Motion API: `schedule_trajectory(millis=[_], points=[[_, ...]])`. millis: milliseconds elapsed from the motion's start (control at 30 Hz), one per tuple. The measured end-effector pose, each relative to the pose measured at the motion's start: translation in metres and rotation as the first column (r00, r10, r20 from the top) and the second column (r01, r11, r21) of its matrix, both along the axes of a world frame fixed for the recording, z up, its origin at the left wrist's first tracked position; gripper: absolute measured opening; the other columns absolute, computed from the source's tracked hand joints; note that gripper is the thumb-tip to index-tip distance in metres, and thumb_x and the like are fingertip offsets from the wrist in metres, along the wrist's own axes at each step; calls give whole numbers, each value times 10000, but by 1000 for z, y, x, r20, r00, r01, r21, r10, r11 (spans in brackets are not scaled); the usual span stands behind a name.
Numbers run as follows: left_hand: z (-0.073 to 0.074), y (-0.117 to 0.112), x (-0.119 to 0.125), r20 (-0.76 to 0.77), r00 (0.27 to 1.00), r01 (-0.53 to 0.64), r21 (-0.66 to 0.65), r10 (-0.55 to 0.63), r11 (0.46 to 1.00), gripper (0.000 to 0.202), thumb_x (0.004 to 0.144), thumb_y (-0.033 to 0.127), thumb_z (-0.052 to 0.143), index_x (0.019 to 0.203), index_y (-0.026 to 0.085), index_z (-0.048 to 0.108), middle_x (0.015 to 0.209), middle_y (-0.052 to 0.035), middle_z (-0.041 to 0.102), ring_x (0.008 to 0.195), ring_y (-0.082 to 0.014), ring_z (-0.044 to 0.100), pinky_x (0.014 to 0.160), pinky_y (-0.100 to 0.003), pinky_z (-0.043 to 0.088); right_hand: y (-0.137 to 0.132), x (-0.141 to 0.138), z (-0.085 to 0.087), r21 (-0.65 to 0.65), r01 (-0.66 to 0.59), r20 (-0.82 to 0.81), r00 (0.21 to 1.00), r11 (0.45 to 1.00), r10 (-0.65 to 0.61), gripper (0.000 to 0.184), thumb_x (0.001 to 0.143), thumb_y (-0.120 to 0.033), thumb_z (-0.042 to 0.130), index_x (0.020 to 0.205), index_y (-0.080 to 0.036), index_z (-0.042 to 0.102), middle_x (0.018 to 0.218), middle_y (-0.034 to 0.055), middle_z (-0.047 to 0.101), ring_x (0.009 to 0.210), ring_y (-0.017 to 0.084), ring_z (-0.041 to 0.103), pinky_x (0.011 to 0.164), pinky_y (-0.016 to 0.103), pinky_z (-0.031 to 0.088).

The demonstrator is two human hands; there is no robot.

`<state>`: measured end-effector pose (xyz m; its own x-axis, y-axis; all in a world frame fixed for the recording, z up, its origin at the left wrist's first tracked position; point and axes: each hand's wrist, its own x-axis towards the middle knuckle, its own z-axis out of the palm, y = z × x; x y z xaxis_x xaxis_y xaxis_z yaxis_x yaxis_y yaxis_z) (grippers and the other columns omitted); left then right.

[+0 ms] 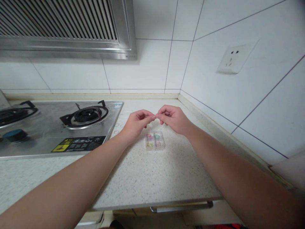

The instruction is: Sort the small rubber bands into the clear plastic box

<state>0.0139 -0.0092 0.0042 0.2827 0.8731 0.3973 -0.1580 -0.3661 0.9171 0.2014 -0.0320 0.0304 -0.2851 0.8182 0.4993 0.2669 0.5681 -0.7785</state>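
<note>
My left hand (139, 122) and my right hand (174, 118) meet above the counter, thumbs and forefingers pinched with their tips almost touching. Whatever lies between the fingertips is too small to name. Just below them on the counter sits a small clear plastic box (155, 148) divided into compartments. Small pink, green and yellow pieces (150, 144) show in its compartments, too small to identify. Left of my left hand, a few faint ring-shaped items (116, 125) lie on the counter, partly hidden by that hand.
A steel gas stove (87, 114) with black burners and a knob (15, 135) fills the left side. Above it hangs a range hood (69, 47). The speckled counter (154, 178) ends at a tiled wall with a socket (234, 58); a drawer handle (182, 207) runs below its front edge.
</note>
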Motion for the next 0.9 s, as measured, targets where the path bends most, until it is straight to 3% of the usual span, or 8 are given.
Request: schedule_trajectory(millis=[400,900], points=[[-2,-2,-1,-75,997,27,18,-26,999,259,776,414,776,854,171,738,749,-17,658,627,-112,517,529,-236,393,2,3,0,-18,18,5,1000,1000,-18,337,939,-480,602,832,-168,672,636,-5,626,526,95,472,505,248,369],[1,-6,0,-62,996,56,-5,-56,998,248,823,420,739,857,174,737,778,-20,654,654,-110,530,530,-222,388,2,3,0,7,34,12,999,999,-34,268,951,-399,587,839,-167,662,629,-15,618,514,88,452,514,250,370]])
